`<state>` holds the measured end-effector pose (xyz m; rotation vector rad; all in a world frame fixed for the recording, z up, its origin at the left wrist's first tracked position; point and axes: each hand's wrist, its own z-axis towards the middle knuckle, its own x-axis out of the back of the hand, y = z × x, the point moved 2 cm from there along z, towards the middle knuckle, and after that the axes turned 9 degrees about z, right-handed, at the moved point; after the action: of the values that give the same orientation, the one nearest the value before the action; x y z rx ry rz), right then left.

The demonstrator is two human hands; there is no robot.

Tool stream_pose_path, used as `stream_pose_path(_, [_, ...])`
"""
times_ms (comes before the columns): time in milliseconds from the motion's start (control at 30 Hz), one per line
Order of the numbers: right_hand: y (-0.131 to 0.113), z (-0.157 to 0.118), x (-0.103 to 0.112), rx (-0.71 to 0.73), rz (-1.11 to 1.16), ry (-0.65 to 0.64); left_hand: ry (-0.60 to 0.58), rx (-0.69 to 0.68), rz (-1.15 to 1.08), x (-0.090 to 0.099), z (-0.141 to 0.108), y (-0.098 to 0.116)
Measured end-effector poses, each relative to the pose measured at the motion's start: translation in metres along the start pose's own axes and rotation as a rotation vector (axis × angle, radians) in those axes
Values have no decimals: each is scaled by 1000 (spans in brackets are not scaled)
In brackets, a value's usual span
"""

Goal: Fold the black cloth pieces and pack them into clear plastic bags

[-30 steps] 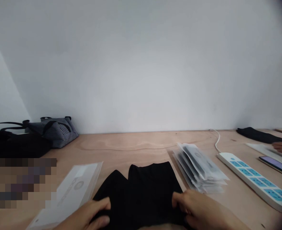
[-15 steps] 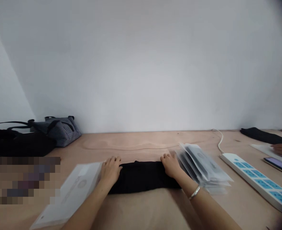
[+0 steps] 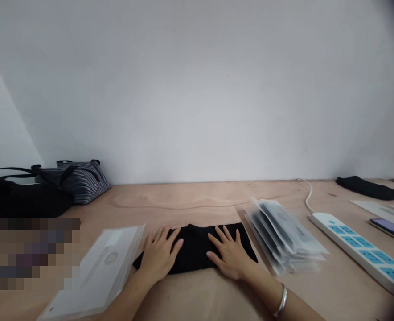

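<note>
A folded black cloth garment (image 3: 195, 247) lies flat on the wooden table in front of me. My left hand (image 3: 160, 252) rests palm down on its left part, fingers spread. On its right part lies my right hand (image 3: 228, 252), also flat with the fingers apart; a silver bangle is on that wrist. Just left of the cloth is a frosted plastic bag (image 3: 100, 267) with a printed mark, partly behind my left forearm. To the right, a stack of similar bags (image 3: 287, 232) holds dark contents.
A white power strip (image 3: 360, 249) with blue sockets runs along the right, its cable reaching the wall. Beyond it are a phone (image 3: 392, 229) and another black cloth (image 3: 371, 187). A striped bag (image 3: 80, 180) and a black bag (image 3: 26, 198) stand at the back left.
Both hands have moved from the garment's far corners onto its top, and their fingers have spread out flat. A co-worker's hand at the far right has left the view.
</note>
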<state>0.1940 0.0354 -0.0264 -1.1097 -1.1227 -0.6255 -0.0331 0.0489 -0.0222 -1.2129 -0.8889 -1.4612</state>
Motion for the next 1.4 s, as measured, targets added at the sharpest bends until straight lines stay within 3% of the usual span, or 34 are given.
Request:
stream_pose_path(133, [-23,10,1,92,39,63,-68,170,-24,15,-3,-17])
stream_pose_path(300, [-46,25,-15,146,99,-73,-291,281,-82,18,-7,-29])
stream_pose_path(433, [-54,32,-29,150,75,-96,-344,295,-131,29,-9,-41])
stream_pose_path(567, [-58,34,-33,180,81,-49,-263,274,-279,44,-13,-49])
stream_pose_path(667, [-56,34,-30,183,135,-64,-120,215,-447,53,-11,-42])
stream_pose_path(767, [-48,32,-18,195,262,-46,136,217,-604,57,-4,-19])
stream_pose_path(833, [-37,27,-5,153,313,81,240,216,-771,53,1,3])
stream_pose_path(967, [-5,10,20,-128,103,329,212,83,-989,31,8,44])
stream_pose_path(1100, [26,-7,28,-394,-39,326,157,-186,-705,14,5,68])
stream_pose_path(1233, [44,-12,19,-450,98,261,51,-463,-361,12,-4,79])
stream_pose_path(1333, [50,-11,16,-489,195,286,47,-510,-288,13,-11,73])
stream_pose_path(1400, [52,-9,18,-483,256,302,104,-450,-258,12,-15,60])
